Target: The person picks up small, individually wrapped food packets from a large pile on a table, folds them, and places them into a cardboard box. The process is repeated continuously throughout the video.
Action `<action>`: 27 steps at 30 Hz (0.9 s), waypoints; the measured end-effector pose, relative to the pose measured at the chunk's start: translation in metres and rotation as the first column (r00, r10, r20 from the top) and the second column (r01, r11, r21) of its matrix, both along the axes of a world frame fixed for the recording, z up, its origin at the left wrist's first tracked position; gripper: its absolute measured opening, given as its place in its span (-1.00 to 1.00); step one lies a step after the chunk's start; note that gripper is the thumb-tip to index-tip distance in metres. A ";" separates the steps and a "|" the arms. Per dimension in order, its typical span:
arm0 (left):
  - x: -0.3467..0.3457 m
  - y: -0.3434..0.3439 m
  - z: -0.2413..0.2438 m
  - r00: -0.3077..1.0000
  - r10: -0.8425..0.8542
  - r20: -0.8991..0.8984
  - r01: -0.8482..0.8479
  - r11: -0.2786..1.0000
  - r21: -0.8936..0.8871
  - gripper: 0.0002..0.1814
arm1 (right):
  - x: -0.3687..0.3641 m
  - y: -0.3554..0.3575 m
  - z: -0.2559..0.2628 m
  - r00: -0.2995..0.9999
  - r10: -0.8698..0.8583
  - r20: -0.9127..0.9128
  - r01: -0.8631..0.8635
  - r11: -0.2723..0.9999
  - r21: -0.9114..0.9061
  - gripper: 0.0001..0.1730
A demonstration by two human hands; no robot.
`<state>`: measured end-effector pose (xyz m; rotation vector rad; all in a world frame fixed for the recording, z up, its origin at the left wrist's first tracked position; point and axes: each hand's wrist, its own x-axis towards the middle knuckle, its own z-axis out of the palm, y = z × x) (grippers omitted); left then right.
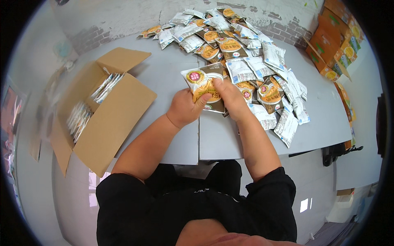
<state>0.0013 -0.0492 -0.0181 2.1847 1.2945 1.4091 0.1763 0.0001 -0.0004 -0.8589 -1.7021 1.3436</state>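
Between my two hands, above the table, is a brown and orange milk pouch (208, 73) with its printed front facing up. My left hand (187, 107) grips its lower left side, thumb across the front. On the right edge, my right hand (228, 95) holds it with the thumb pressed on top. Whether more than one pouch is in the grip is hard to tell. Beyond and right of my hands spreads a large heap of like pouches (231, 49), some showing white printed backs. To the left an open cardboard box (115, 120) holds upright rows of pouches (80, 120).
The grey table (160, 144) has a seam running towards me. A wall (123, 18) with a brick pattern stands behind it. Orange printed cartons (329, 40) are stacked at the far right. The box's flaps (126, 58) stick out over the table.
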 end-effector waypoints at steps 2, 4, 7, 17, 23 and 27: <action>-0.009 0.004 -0.004 1.000 -0.013 0.010 0.012 0.995 0.095 -0.66 | -0.008 -0.014 0.009 0.999 0.040 -0.005 -0.040 0.997 -0.069 -0.35; -0.012 0.004 -0.001 0.999 -0.045 -0.010 0.046 0.987 0.157 -0.66 | -0.009 -0.019 0.012 0.996 0.085 0.041 -0.081 0.993 -0.086 -0.37; -0.013 0.002 0.005 0.995 -0.099 0.009 0.097 0.984 0.150 -0.67 | -0.012 -0.019 0.002 0.993 0.104 -0.061 -0.107 0.993 -0.047 -0.46; -0.012 0.007 0.020 0.948 0.149 0.282 -0.025 0.915 -0.402 -0.56 | -0.015 -0.017 -0.005 0.976 -0.201 0.087 0.173 0.952 0.254 -0.62; -0.008 0.009 0.023 0.468 -0.006 0.884 0.506 0.822 -0.262 -0.55 | -0.023 -0.028 -0.007 0.981 -0.157 0.116 0.108 0.932 0.347 -0.61; -0.009 0.008 0.020 0.401 -0.008 0.916 0.570 0.785 -0.243 -0.60 | -0.024 -0.033 -0.003 0.978 -0.143 0.153 0.072 0.916 0.394 -0.57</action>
